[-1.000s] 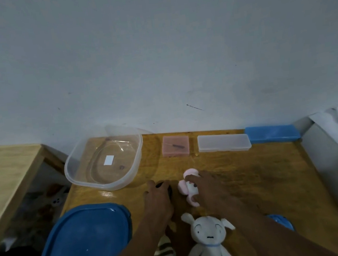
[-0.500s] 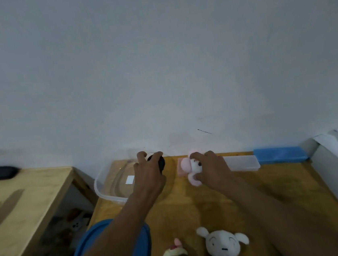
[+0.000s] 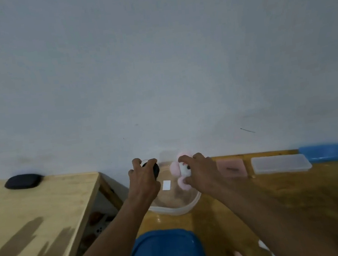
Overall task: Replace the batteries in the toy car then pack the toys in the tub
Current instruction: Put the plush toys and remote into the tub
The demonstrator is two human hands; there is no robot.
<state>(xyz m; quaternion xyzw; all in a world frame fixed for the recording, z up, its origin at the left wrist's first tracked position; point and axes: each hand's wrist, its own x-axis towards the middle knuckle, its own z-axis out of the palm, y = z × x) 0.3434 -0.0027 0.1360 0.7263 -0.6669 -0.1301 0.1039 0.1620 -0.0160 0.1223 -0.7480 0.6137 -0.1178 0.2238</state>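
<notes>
- L hand (image 3: pixel 144 183) closed on small dark toy (image 3: pixel 155 170), prob. the car but too dim to confirm.
- R hand (image 3: pixel 200 174) closed on pink/white plush (image 3: pixel 181 171).
- Both hands hover over clear tub (image 3: pixel 178 207) on tabletop (image 3: pixel 298 197); tub sits directly below them, open side up, no lid on.
- Key relation: toys above tub interior, so next move looks like straight down + release. L hand over tub's left part, R over centre-right.
- Blue lid (image 3: pixel 165 254) near edge, between arms.
- Packing step; batt. status can't tell.
</notes>
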